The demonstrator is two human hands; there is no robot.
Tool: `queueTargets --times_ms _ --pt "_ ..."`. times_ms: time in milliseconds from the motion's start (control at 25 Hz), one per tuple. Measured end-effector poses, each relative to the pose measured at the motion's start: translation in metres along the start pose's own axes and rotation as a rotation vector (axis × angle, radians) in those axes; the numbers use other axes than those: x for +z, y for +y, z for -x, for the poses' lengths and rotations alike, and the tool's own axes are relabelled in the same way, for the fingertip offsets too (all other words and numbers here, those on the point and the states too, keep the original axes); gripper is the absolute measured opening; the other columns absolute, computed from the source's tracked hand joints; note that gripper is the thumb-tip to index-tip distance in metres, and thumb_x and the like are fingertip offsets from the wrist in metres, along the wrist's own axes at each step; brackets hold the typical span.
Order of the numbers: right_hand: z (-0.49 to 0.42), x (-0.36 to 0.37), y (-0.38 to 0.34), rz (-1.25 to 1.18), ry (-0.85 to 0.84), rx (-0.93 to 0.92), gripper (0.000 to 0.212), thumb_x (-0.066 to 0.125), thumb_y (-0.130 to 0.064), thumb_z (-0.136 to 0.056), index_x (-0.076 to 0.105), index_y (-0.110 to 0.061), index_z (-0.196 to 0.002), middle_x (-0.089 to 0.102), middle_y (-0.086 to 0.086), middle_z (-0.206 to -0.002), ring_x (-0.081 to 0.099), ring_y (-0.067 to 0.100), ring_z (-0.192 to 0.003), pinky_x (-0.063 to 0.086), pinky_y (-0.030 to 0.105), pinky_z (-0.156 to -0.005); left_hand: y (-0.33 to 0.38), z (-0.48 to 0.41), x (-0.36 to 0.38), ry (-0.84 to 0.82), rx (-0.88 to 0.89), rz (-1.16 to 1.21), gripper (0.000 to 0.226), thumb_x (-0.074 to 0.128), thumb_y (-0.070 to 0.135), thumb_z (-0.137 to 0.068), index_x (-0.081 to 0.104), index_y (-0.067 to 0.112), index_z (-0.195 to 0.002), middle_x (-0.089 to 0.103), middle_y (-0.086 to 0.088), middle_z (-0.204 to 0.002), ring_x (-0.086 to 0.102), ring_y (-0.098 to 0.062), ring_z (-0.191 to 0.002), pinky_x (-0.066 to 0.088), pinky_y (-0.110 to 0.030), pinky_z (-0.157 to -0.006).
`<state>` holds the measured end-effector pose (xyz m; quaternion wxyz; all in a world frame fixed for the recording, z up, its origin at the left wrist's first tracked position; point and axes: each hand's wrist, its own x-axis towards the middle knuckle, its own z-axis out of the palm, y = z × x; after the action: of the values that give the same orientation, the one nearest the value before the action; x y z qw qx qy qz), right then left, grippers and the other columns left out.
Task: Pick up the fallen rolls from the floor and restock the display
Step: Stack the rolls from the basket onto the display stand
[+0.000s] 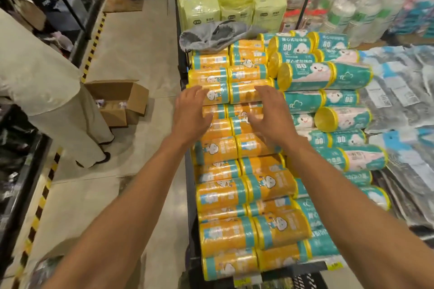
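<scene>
The concrete floor (131, 54) runs along the left of a long display (190, 199). On the display, orange rolls (225, 237) lie on their sides in two stacked columns, with teal rolls (328, 77) piled just beside them (a few teal ones show their yellow ends). A person in pale clothes (42, 82) stands at left, near an open cardboard box (122, 101). Left hand (190, 112) and right hand (270, 112) reach over the orange rolls, fingers spread and grasping nothing; whether they touch the rolls cannot be told.

Orange rolls (225, 195) lie sideways in two columns along the display's (189, 171) left edge; teal rolls (328, 77) pile just beside them.
</scene>
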<state>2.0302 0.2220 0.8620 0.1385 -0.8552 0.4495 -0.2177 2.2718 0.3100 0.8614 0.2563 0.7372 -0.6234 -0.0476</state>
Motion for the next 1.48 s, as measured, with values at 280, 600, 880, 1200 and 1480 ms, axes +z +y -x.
queueTargets --times_ms 280,600,880,1200,1480 --pt "0.185 -0.061 -0.013 -0.121 -0.003 -0.035 0.070 0.057 -0.058 -0.090 0.047 -0.016 -0.146 0.053 0.008 -0.143 0.045 0.028 -0.132 0.040 0.042 -0.108 0.096 0.191 -0.027 -0.026 -0.021 0.158 0.053 0.066 0.033 -0.094 0.054 0.018 -0.144 0.056 -0.003 -0.144 0.046 -0.024 -0.136 0.041 -0.040 -0.110" --pt "0.433 -0.107 0.020 -0.124 -0.107 0.107 0.068 0.062 -0.055 -0.093 0.046 -0.018 -0.147 0.050 0.007 -0.145 0.044 0.026 -0.136 0.041 0.041 -0.112 0.217 0.390 -0.006 -0.084 -0.029 0.270 0.041 0.067 0.029 -0.097 0.057 0.021 -0.136 0.057 0.006 -0.131 0.052 -0.014 -0.124 0.049 -0.036 -0.097" --pt "0.585 -0.014 0.089 -0.136 -0.198 0.471 0.071 0.060 -0.057 -0.085 0.053 -0.015 -0.142 0.055 0.007 -0.139 0.053 0.029 -0.128 0.046 0.042 -0.109 0.211 0.490 0.119 -0.590 0.022 0.257 0.045 0.063 0.041 -0.096 0.054 0.031 -0.139 0.055 0.014 -0.136 0.050 -0.008 -0.128 0.044 -0.023 -0.102" --pt "0.724 0.218 0.204 -0.315 -0.322 0.865 0.067 0.061 -0.062 -0.088 0.049 -0.023 -0.141 0.057 0.010 -0.137 0.055 0.033 -0.128 0.050 0.045 -0.104 0.117 0.585 0.419 -1.034 -0.365 0.238 0.054 0.061 0.057 -0.077 0.065 0.031 -0.124 0.071 0.003 -0.120 0.066 -0.021 -0.115 0.052 -0.044 -0.101" --pt "0.789 0.445 0.319 -0.464 -0.423 1.208 0.068 0.072 -0.045 -0.091 0.050 -0.013 -0.147 0.057 0.011 -0.142 0.054 0.028 -0.131 0.039 0.024 -0.098 0.059 0.605 0.663 -1.051 -0.644 0.202 0.030 0.070 0.042 -0.089 0.061 0.025 -0.112 0.068 0.000 -0.104 0.066 -0.025 -0.098 0.056 -0.029 -0.077"
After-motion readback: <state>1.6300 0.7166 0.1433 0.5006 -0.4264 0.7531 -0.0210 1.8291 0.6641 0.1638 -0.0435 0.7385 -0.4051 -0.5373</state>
